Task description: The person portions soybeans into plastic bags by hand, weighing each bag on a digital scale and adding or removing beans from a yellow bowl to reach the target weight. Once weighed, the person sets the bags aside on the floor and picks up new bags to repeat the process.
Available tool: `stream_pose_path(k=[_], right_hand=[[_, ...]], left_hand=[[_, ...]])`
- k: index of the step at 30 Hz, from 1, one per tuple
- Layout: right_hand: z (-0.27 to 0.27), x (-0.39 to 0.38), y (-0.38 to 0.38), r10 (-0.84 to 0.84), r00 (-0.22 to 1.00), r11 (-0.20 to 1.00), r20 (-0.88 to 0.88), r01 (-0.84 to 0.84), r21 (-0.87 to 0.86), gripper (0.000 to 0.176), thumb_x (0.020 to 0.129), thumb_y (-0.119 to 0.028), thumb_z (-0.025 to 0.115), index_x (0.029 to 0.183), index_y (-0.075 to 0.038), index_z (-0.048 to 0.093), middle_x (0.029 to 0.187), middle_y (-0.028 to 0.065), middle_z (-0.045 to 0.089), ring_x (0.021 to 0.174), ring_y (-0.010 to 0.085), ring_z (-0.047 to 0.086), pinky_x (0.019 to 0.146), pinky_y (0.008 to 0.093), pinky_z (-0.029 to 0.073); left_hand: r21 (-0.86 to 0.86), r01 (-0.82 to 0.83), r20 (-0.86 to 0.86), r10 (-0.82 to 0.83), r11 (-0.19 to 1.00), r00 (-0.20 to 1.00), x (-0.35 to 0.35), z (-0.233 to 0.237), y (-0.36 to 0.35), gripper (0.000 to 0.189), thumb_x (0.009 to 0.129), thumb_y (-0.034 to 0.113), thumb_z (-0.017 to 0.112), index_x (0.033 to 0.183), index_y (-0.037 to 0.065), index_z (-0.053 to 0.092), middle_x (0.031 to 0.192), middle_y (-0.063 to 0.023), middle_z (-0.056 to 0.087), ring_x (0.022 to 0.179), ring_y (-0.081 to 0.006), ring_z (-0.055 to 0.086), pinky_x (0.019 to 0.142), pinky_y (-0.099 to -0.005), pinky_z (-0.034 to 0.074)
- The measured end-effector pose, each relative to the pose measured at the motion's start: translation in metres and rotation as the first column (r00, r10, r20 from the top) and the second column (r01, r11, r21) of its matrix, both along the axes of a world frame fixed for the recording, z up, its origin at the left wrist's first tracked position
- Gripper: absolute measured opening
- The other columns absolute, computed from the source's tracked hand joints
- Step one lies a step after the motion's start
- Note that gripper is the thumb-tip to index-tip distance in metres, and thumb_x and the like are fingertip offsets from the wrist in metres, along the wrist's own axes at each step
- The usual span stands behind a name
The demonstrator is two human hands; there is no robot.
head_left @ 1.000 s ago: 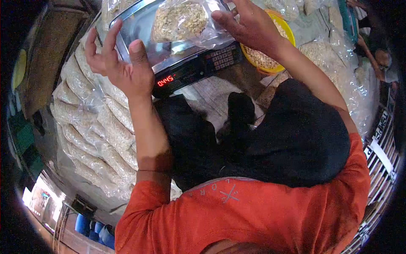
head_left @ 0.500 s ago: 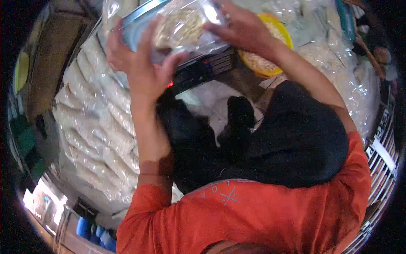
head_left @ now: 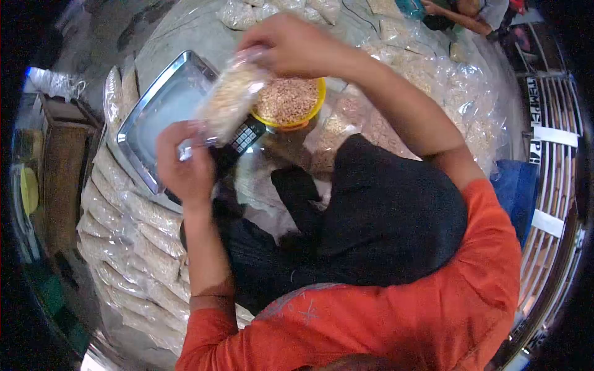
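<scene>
A clear plastic bag of pale, nut-like pieces (head_left: pixel 232 99) is stretched between my hands in the air. My right hand (head_left: pixel 291 49) pinches its upper end, and my left hand (head_left: pixel 185 161) grips the lower end. Below the bag is a weighing scale with a shiny metal tray (head_left: pixel 133 133) and a keypad (head_left: pixel 246 137). Just past the bag, near my right hand, sits a yellow-rimmed tub (head_left: pixel 322 102) of pinkish, nut-like pieces. The bag is blurred by motion, and its exact contents are hard to make out.
Filled clear bags (head_left: pixel 142 247) lie in rows on my left. More filled bags (head_left: pixel 421 74) spread to the right, and some (head_left: pixel 247 12) lie at the back. Another person's arm (head_left: pixel 458 18) shows at the top right. A wooden box (head_left: pixel 68 167) stands far left.
The bag has come off the scale tray and is now held up between both hands, tilted. My view has shifted, showing more of the tray and tub.
</scene>
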State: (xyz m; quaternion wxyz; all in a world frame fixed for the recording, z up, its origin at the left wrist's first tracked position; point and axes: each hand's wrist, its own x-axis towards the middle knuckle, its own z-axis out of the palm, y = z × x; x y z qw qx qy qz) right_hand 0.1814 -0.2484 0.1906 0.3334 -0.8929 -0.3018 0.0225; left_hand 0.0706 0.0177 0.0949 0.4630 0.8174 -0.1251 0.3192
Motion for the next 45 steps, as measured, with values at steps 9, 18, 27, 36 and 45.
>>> stream_pose_path(k=[9,18,27,36,45], right_hand=[[0.059,-0.109,-0.189,-0.442,0.840,0.897,-0.314,0.414,-0.156,0.014,0.097,-0.015,0.074,0.103,-0.003,0.076,0.071,-0.0009,0.061,0.059,0.0082,0.057,0.052,0.0262,0.048],[0.020,-0.128,-0.296,-0.731,0.670,0.632,-0.129,0.737,0.239,0.026,0.104,-0.021,0.069,0.121,-0.001,0.073,0.101,0.0050,0.073,0.081,0.0122,0.065,0.072,0.0305,0.057],[-0.073,-0.126,-0.390,-0.827,0.561,0.533,-0.046,0.754,-0.384,0.018,0.093,-0.014,0.068,0.102,0.000,0.075,0.094,0.0165,0.075,0.078,0.0274,0.070,0.076,0.0406,0.057],[0.004,-0.080,-0.238,-0.722,0.549,0.642,0.421,0.759,0.109,0.017,0.100,-0.015,0.069,0.111,-0.003,0.074,0.102,0.0184,0.077,0.089,0.0257,0.075,0.082,0.0360,0.057],[-0.124,0.007,-0.075,-0.258,0.961,0.898,-0.099,0.201,-0.391,0.041,0.099,-0.040,0.064,0.123,-0.008,0.075,0.116,0.0177,0.076,0.111,0.0381,0.071,0.097,0.0472,0.055]], left_hand=[[-0.500,0.419,-0.313,-0.609,0.758,0.729,-0.047,0.029,-0.189,0.027,0.087,0.006,0.076,0.113,0.006,0.071,0.102,-0.0147,0.075,0.095,-0.0302,0.074,0.085,-0.0362,0.057],[-0.178,0.542,-0.059,-0.558,0.822,0.828,0.016,0.056,-0.305,0.021,0.086,0.006,0.073,0.107,0.005,0.072,0.102,-0.0173,0.075,0.093,-0.0382,0.072,0.083,-0.0458,0.056],[0.066,0.687,-0.215,-0.662,0.724,0.718,0.006,-0.026,-0.368,0.022,0.092,0.013,0.060,0.108,0.006,0.074,0.105,-0.0213,0.074,0.098,-0.0419,0.071,0.086,-0.0534,0.055],[-0.108,0.801,-0.841,-0.484,0.589,0.242,-0.090,-0.028,-0.165,0.046,0.099,0.037,0.066,0.137,0.011,0.066,0.120,-0.0240,0.072,0.112,-0.0421,0.069,0.097,-0.0533,0.055],[-0.534,0.702,-0.685,-0.728,0.471,-0.033,-0.084,-0.080,-0.138,0.051,0.096,0.040,0.070,0.138,0.011,0.064,0.119,-0.0215,0.074,0.110,-0.0393,0.072,0.094,-0.0488,0.055]])
